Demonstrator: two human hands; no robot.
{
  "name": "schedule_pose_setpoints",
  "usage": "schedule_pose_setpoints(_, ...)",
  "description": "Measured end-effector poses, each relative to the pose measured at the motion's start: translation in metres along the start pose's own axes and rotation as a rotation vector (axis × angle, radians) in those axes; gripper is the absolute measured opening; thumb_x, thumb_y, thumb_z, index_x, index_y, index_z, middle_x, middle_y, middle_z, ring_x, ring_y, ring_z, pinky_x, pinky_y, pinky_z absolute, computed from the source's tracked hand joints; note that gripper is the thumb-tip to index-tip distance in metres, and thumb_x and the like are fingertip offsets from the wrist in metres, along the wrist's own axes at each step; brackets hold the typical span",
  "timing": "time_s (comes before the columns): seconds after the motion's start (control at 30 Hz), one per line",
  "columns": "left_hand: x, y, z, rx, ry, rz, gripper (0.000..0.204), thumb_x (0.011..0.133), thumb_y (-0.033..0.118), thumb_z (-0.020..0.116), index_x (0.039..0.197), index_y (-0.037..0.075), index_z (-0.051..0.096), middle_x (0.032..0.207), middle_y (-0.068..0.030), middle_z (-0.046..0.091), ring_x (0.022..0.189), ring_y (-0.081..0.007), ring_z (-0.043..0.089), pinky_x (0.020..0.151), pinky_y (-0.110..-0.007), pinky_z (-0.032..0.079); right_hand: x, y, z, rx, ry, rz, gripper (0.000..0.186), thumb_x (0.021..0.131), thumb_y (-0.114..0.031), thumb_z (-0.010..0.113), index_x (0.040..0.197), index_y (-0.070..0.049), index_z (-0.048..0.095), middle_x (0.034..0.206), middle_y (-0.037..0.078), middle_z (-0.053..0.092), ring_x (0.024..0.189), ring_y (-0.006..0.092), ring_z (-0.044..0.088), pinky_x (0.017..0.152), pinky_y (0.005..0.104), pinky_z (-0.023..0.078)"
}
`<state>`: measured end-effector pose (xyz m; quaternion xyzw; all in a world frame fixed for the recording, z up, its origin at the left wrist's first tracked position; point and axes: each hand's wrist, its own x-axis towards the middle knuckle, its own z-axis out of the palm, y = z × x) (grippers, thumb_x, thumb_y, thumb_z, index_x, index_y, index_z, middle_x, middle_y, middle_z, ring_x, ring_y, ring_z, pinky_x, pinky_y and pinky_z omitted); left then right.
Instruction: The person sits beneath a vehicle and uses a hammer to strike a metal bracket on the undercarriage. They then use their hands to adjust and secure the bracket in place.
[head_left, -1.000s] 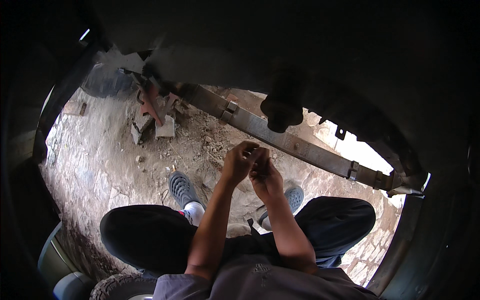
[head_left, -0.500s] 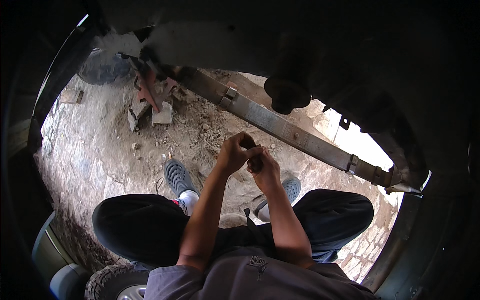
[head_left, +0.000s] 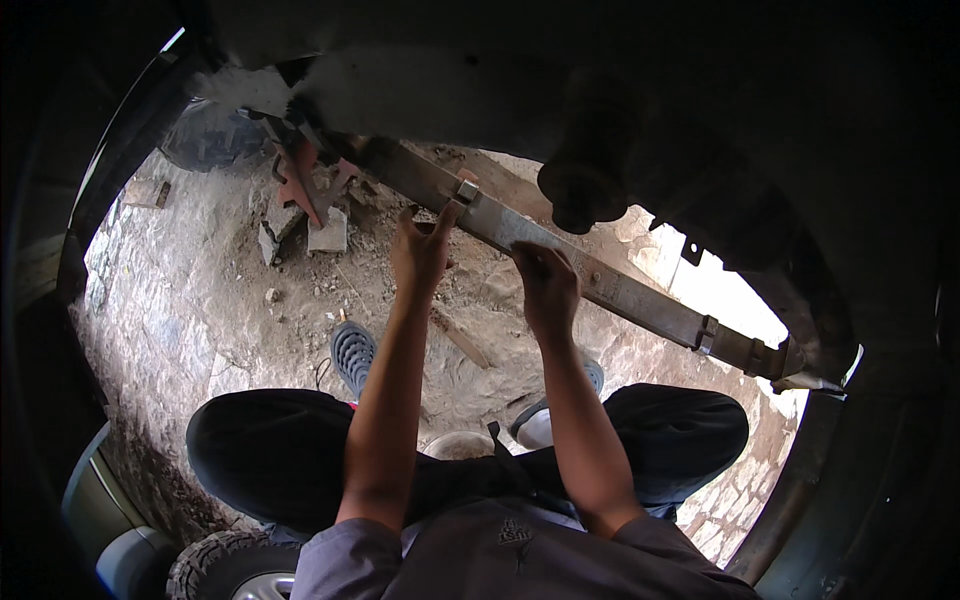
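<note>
A long steel leaf spring (head_left: pixel 540 235) slants from upper left to lower right in front of me, with metal clips around it. My left hand (head_left: pixel 420 252) is raised to its near edge. One finger of it reaches the upper clip (head_left: pixel 467 191), apart from another finger, so the hand looks open. To the right, my right hand (head_left: pixel 550 290) is at the spring's lower edge with fingers bent and pressed together. Whatever these fingers may hold is too dark and small to make out.
Dark vehicle bodywork arches overhead, with a rounded dark part (head_left: pixel 580 195) hanging beyond the spring. A red metal stand (head_left: pixel 298 180) and a pale block (head_left: pixel 328 232) are at the far left. Below left lies a tyre (head_left: pixel 215 570). Rubble and a wooden strip (head_left: pixel 460 338) lie on the ground.
Both hands were together over the ground, fingers meeting around something small and dark. Now they have parted and moved up to the leaf spring, the left one at the clip.
</note>
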<state>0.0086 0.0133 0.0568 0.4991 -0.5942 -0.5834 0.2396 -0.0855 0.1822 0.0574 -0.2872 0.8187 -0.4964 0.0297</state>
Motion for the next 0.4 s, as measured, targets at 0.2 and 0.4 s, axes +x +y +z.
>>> schedule_pose_setpoints(0.2, 0.035, -0.012, 0.015, 0.015, -0.122, -0.053, 0.060, 0.087, 0.053, 0.084, 0.094, -0.006, 0.077, 0.078, -0.0154, 0.074, 0.068, -0.0230, 0.076, 0.051, -0.037, 0.064, 0.051, 0.008, 0.034, -0.245, -0.055, -0.213, 0.016, 0.089, -0.017, 0.081, 0.101, -0.007, 0.082, 0.093, 0.015, 0.073, 0.087, 0.0331, 0.072, 0.079, 0.0427, 0.056)
schedule_pose_setpoints(0.4, 0.045, -0.020, 0.006, 0.052, -0.175, -0.102, 0.054, 0.085, 0.049, 0.088, 0.101, -0.002, 0.080, 0.081, -0.0133, 0.076, 0.067, -0.0233, 0.076, 0.049, -0.036, 0.063, 0.052, -0.005, 0.041, -0.174, -0.047, -0.282, 0.014, 0.087, -0.013, 0.082, 0.098, -0.005, 0.079, 0.088, 0.016, 0.068, 0.082, 0.0343, 0.070, 0.075, 0.0428, 0.055)
